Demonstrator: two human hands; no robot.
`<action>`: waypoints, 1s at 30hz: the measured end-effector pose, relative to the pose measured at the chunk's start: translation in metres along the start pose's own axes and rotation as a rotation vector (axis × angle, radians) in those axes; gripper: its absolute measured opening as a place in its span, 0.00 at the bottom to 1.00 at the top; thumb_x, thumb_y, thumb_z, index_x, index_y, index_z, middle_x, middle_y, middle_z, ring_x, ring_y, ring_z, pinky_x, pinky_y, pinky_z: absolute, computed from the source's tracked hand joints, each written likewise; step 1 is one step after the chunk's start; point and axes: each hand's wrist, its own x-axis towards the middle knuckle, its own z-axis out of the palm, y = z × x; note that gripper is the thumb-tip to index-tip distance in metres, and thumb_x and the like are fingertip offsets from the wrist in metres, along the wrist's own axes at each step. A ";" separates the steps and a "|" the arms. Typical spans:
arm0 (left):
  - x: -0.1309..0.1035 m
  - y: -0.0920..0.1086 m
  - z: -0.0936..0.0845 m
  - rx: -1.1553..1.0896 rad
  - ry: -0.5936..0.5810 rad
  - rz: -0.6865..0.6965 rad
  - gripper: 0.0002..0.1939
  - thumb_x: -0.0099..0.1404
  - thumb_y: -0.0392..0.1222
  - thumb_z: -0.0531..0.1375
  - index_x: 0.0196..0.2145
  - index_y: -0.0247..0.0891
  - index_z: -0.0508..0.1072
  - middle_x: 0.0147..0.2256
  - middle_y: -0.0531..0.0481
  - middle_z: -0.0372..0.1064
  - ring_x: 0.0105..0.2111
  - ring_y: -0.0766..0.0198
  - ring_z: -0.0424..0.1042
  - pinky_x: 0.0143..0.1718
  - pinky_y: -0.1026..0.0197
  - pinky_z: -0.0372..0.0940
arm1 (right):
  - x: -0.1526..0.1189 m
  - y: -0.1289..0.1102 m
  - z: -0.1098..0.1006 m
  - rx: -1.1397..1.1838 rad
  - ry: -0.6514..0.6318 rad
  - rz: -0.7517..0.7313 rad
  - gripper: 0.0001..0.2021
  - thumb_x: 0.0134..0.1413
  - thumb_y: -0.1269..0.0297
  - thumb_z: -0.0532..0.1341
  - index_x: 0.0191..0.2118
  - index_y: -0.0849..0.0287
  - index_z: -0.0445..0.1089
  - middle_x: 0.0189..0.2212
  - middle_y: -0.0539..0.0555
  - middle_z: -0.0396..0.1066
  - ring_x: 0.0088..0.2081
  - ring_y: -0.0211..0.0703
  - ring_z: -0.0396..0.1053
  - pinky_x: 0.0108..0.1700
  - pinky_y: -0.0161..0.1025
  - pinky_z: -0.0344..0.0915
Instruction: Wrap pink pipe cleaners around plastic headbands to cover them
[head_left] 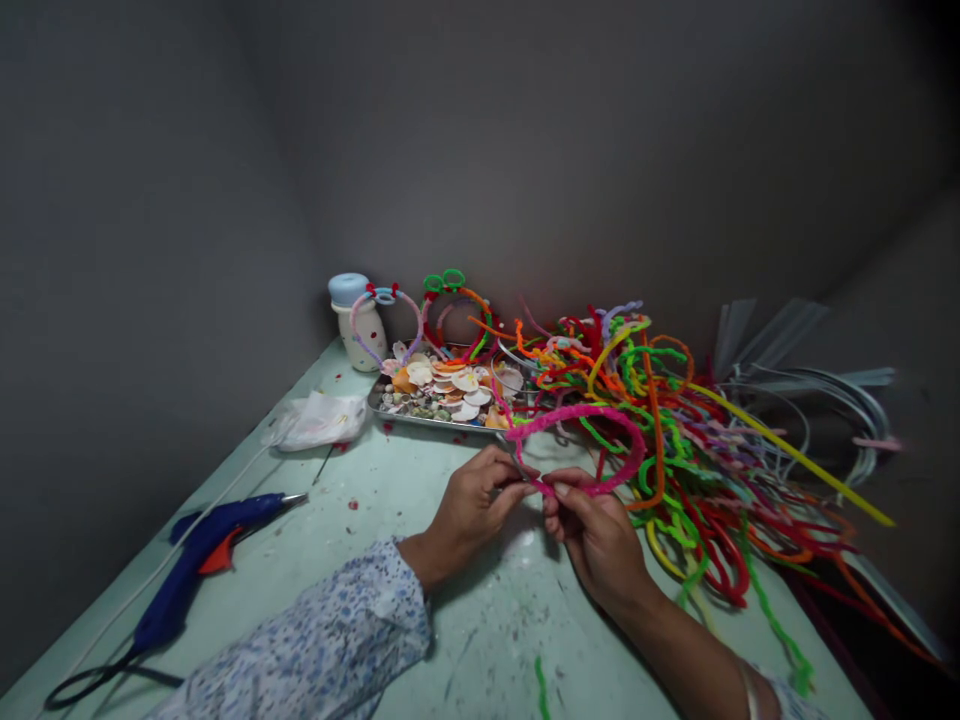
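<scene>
A headband wrapped in pink pipe cleaner (634, 445) is held over the table, its curve reaching up and to the right. My left hand (480, 497) pinches its near end, thumb against the fingertips. Close beside it, my right hand (592, 525) grips the same pink band between thumb and fingers. A loose pink strand rises from the band near my left fingers. Behind the hands lies a metal tray (427, 422) of shells and small stones.
A blue glue gun (195, 555) with its cord lies left, near a white plastic packet (319, 420). A lidded jar (364, 330) and finished headbands (480, 300) stand behind. Tangled pipe cleaners (675, 450) spread right, beside clear hoops (862, 400).
</scene>
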 end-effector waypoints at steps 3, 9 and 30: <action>-0.001 -0.003 0.001 0.008 0.011 0.006 0.07 0.63 0.38 0.60 0.38 0.37 0.77 0.36 0.46 0.72 0.38 0.61 0.71 0.42 0.58 0.67 | -0.001 0.000 0.000 -0.052 0.010 -0.032 0.09 0.46 0.61 0.67 0.33 0.59 0.71 0.19 0.48 0.70 0.19 0.34 0.64 0.21 0.29 0.59; -0.003 -0.010 0.002 0.088 0.028 -0.008 0.06 0.63 0.38 0.60 0.36 0.38 0.77 0.35 0.47 0.73 0.37 0.61 0.72 0.41 0.57 0.68 | -0.001 0.003 -0.003 -0.153 0.010 -0.115 0.09 0.49 0.59 0.65 0.34 0.58 0.71 0.20 0.48 0.70 0.21 0.36 0.65 0.22 0.31 0.59; -0.003 -0.013 0.005 0.022 0.013 -0.184 0.07 0.62 0.40 0.61 0.36 0.37 0.77 0.36 0.45 0.74 0.38 0.59 0.73 0.42 0.56 0.69 | -0.004 0.000 0.004 -0.286 0.122 -0.139 0.14 0.47 0.52 0.67 0.34 0.58 0.71 0.22 0.49 0.70 0.22 0.36 0.65 0.24 0.33 0.61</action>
